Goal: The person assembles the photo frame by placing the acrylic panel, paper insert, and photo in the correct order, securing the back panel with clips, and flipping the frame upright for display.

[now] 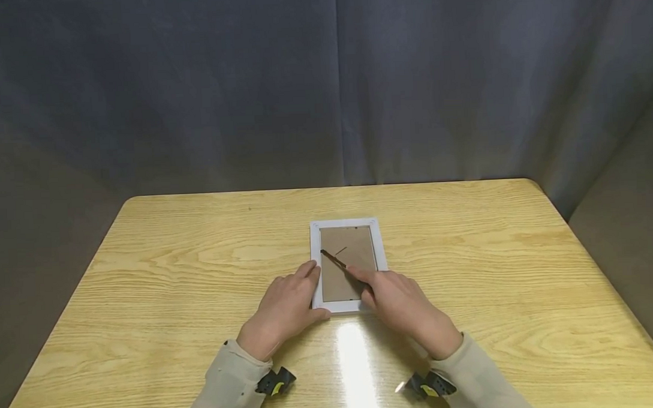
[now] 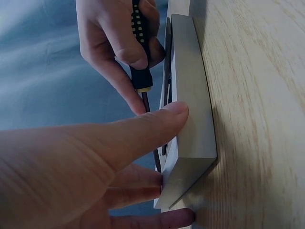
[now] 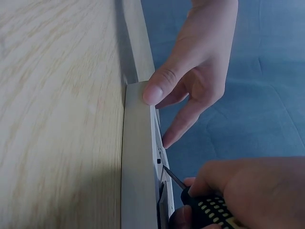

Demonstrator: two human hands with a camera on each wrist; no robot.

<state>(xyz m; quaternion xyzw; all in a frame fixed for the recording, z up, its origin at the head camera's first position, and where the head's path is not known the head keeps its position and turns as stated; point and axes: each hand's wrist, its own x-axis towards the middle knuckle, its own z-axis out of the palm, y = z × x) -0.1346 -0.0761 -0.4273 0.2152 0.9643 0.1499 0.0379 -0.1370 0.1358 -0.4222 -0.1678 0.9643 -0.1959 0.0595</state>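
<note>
A white picture frame (image 1: 344,223) was laid back side up near the middle of the wood-grain table (image 1: 199,262), its brown backing board (image 1: 357,245) exposed within the rim. The frame's near left corner was gripped by the left hand (image 1: 287,301), with the thumb pressed against the near outer side and the fingers placed along the left side. A screwdriver (image 2: 141,76) was gripped in the right hand (image 1: 397,297), its black handle with yellow dots wrapped by the fingers, and the index finger was extended toward the shaft. The shaft was slanted across the board from near right to far left, and its tip was brought to the inner edge of the left rim; whether contact was made there cannot be told. A short dark line (image 1: 341,250) could be seen on the board, just right of the tip. Both forearms were covered by light sleeves (image 1: 227,381), and a dark strapped device (image 1: 275,381) with a yellow mark was worn at each wrist. The table was bordered on its far side by a dark grey curtain (image 1: 247,92).
</note>
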